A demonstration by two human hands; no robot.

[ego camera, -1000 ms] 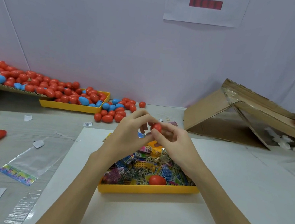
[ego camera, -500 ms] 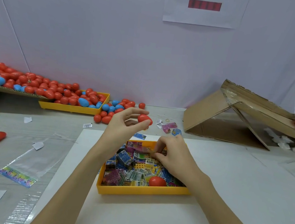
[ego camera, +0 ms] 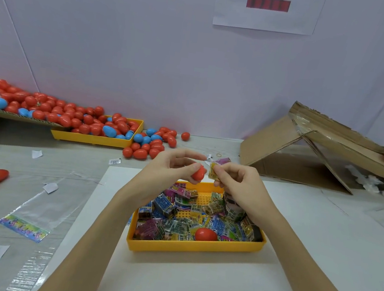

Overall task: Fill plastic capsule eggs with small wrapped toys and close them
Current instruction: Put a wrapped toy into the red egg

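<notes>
Now we note the right hand (ego camera: 237, 184) has risen pinching one yellow wrapped toy (ego camera: 215, 170) beside the left hand (ego camera: 171, 169), which grips one red egg (ego camera: 198, 172).

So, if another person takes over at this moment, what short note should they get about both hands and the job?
Left hand: holds a red egg above the near tray.
Right hand: fingers pinch a small yellow wrapped toy right beside that egg.
Near tray: many wrapped toys, plus one red egg piece.
Done: toy picked up and brought to the egg.
Left: put the toy in, close the egg. Whether the held egg is open is hard to see.
Pile of red and blue eggs lies at far left.
</notes>
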